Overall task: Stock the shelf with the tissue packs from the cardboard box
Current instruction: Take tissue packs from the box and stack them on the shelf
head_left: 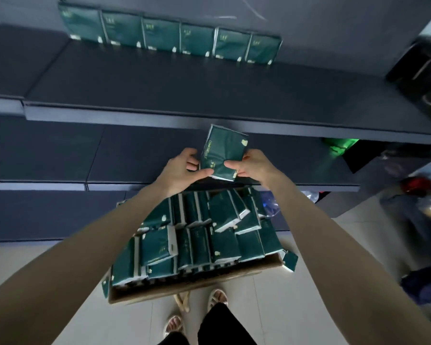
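A dark green tissue pack [223, 151] is held up in front of the shelf edges, above the cardboard box [192, 285]. My left hand [182, 170] grips its left side and my right hand [251, 165] pinches its lower right corner. The box stands on the floor below my arms and is filled with several more green packs [202, 235]. A row of several green packs [169, 36] stands upright along the back of the upper dark shelf [159, 83].
A lower dark shelf [60, 155] runs below the upper one. A loose green pack [290, 261] hangs at the box's right corner. Bags and clutter [418, 200] fill the right side. My sandalled feet [197, 312] stand on pale floor tiles.
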### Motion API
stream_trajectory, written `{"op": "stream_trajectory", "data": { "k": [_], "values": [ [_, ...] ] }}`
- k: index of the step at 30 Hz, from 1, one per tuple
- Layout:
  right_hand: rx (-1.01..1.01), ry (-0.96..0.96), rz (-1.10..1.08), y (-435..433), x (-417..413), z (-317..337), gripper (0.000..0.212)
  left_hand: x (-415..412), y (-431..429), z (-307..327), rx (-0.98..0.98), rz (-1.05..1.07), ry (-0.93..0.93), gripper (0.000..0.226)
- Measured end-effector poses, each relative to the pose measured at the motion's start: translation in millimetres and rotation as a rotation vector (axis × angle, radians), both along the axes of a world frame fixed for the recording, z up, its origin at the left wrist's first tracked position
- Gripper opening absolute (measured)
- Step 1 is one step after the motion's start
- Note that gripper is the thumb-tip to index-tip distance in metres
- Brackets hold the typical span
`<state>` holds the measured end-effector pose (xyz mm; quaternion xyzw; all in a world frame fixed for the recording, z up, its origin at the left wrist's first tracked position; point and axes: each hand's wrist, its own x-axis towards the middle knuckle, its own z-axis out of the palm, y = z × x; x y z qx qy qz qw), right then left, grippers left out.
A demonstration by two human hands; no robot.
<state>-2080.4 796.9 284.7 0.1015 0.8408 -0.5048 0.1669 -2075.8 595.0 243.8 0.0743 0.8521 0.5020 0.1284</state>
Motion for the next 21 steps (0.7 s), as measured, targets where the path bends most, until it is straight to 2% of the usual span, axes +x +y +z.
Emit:
{"op": "stream_trajectory", "data": {
  "k": [3, 6, 9, 10, 11, 13, 15, 19, 21],
  "values": [
    [-0.114, 0.063, -0.057, 14.8, -11.1, 34.5, 0.045, -28.3, 17.8, 41.5, 0.030, -0.039, 0.138, 0.041],
    [-0.087, 0.181, -0.122, 29.8, -25.3, 66.5, 0.048, -55.5, 35.0, 81.3, -0.007, -0.063, 0.263, 0.026],
    [0.107, 0.376, -0.241, 49.9, -50.0, 93.1, 0.100, -83.5, 52.8, 119.6, -0.115, -0.088, 0.406, 0.026],
    [0.199, 0.449, -0.231, 57.4, -58.2, 102.6, 0.109, -94.1, 59.5, 130.2, -0.154, -0.107, 0.443, 0.026],
    [0.317, 0.520, -0.189, 65.0, -67.1, 111.9, 0.109, -104.7, 67.1, 140.1, -0.195, -0.132, 0.479, 0.027],
    [0.624, 0.633, -0.043, 79.5, -85.1, 130.2, 0.096, -127.2, 85.0, 155.4, -0.265, -0.183, 0.542, 0.028],
    [0.832, 0.654, 0.099, 94.2, -107.4, 145.2, 0.080, -150.4, 105.4, 166.8, -0.306, -0.217, 0.579, 0.028],
    [0.965, 0.596, 0.207, 131.4, -161.2, 161.2, 0.053, -196.6, 150.2, 178.7, -0.361, -0.256, 0.584, 0.031],
    [1.006, 0.585, 0.198, 154.0, -190.2, 164.7, 0.047, -220.6, 172.7, 178.7, -0.373, -0.247, 0.569, 0.048]
  ]
}}
